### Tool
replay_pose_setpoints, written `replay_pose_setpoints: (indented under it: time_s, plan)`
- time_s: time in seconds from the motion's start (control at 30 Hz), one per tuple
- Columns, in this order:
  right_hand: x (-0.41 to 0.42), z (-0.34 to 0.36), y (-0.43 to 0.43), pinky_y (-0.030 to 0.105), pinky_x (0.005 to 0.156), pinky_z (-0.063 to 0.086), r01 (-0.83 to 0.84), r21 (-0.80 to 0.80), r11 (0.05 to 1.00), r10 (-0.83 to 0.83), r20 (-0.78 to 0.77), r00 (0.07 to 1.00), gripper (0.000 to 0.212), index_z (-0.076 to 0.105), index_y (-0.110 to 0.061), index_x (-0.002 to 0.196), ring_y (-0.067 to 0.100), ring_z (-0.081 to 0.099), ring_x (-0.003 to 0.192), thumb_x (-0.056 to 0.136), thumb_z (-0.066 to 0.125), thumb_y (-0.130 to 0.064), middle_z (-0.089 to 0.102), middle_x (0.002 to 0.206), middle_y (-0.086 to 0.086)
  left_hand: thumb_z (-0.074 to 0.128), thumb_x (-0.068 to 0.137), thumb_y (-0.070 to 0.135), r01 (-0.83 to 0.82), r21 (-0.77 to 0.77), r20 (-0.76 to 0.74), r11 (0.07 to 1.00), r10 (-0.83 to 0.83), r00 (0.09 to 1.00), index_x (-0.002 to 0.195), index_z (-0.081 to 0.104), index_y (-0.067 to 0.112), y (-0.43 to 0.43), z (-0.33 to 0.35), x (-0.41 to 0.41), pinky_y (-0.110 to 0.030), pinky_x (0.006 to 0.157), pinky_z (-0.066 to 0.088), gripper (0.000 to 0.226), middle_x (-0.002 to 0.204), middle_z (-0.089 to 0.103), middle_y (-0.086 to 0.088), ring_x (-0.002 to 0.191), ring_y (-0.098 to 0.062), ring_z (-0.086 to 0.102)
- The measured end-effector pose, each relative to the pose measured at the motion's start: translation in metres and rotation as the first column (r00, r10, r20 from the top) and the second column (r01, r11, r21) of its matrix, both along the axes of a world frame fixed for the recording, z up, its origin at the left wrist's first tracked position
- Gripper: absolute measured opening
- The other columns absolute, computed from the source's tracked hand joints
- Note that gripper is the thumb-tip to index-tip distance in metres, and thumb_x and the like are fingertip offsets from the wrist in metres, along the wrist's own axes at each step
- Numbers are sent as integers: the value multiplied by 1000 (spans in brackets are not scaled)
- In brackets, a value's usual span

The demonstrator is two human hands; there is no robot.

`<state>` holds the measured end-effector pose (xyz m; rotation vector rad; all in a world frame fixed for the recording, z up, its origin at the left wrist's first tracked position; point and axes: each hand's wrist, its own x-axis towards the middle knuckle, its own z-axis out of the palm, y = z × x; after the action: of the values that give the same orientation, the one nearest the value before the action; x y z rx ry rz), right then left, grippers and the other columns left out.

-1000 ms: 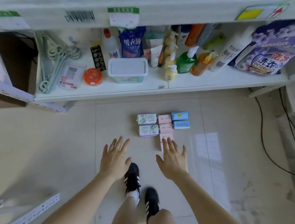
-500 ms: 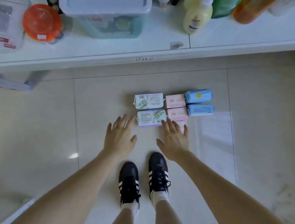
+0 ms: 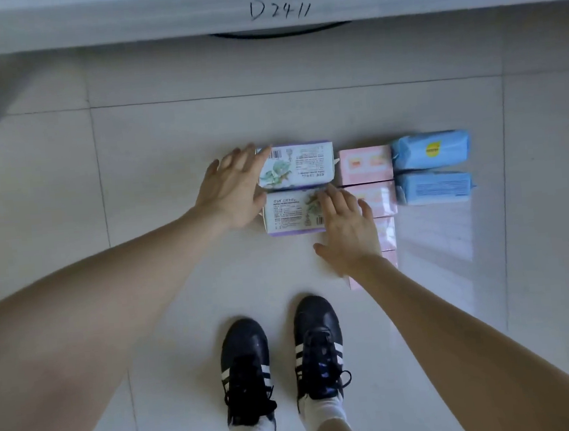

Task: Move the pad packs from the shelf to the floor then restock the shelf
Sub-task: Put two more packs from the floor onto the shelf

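Now: both hands, lately hovering short, reach the 2 white packs (image 3: 297, 186) on the floor (image 3: 136, 194). Left hand (image 3: 232, 189), right hand (image 3: 346, 230) open, ungripped; restocking pickup likely begins.

soft, even daylight, with a pale window glare on the glossy cream tiled floor (image 3: 433, 236), faint shadow beneath the white shelf edge (image 3: 121, 20), motion-blurred fingers, and wide-angle stretching of the forearms at the corners
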<state>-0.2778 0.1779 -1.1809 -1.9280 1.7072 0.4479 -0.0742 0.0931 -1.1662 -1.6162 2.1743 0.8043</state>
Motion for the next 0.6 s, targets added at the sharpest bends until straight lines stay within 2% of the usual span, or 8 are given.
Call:
replay_pose_setpoints:
  time_s: [0.2, 0.4, 0.5, 0.6]
  plan:
    - [0, -19, -4, 42, 101, 31, -29, -108, 994, 30, 9, 999, 72, 41, -13, 135, 27, 41, 122, 72, 73, -24, 47, 130, 6, 60, 88, 43, 69, -13, 2, 998, -69, 998, 153, 8, 27, -22, -21, -7, -43, 115, 24, 85, 160, 17, -5, 144, -27, 21]
    - [-3, -21, 12, 42, 92, 37, 77, -159, 984, -57, 126, 990, 58, 57, -11, 114, 29, 54, 103, 59, 75, -15, 59, 109, 5, 72, 80, 40, 79, 37, -22, 996, -78, 997, 152, 16, 23, -30, -31, -20, -44, 103, 38, 93, 154, 28, -3, 133, -31, 37]
    - [-6, -15, 21, 42, 91, 39, 127, -162, 979, -96, 184, 978, 58, 60, -11, 109, 29, 56, 98, 53, 77, -13, 60, 104, 4, 74, 80, 30, -3, 46, -95, 999, 7, 995, 145, 28, 19, -30, -29, -23, -41, 89, 46, 81, 141, 43, -5, 118, -33, 50]
    - [-8, -8, 26, 37, 89, 36, 183, -99, 978, -158, 217, 963, 58, 58, -14, 110, 26, 54, 97, 55, 75, -15, 59, 105, 1, 73, 81, 27, -22, 30, -120, 999, 26, 992, 137, 36, 15, -23, -24, -23, -41, 82, 47, 69, 132, 49, -9, 108, -38, 56]
